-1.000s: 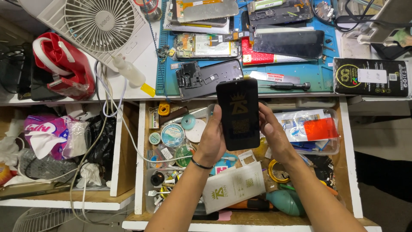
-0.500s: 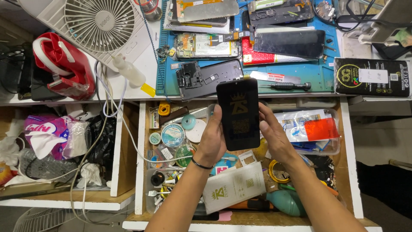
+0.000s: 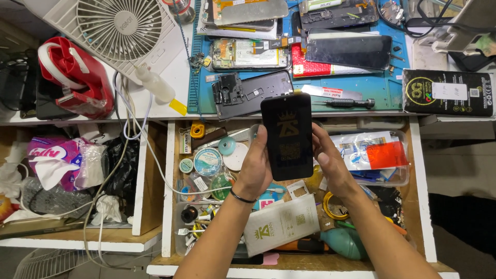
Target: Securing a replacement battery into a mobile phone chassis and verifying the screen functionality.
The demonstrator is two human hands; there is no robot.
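I see black glass panel (image 3: 287,135) upright above open drawer (image 3: 416,181); left hand (image 3: 257,168), right hand (image 3: 330,164) each pinching long edge. Judging thin, stiff, slick, brittle; I'd hold edges only.

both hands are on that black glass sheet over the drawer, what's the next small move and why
Probably lift it toward the blue mat: the left hand and right hand pinch the black glass sheet by its edges above the open drawer, and opened phones lie there.

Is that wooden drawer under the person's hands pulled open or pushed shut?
Open. The drawer juts out below the bench edge, its tape rolls and clutter exposed.
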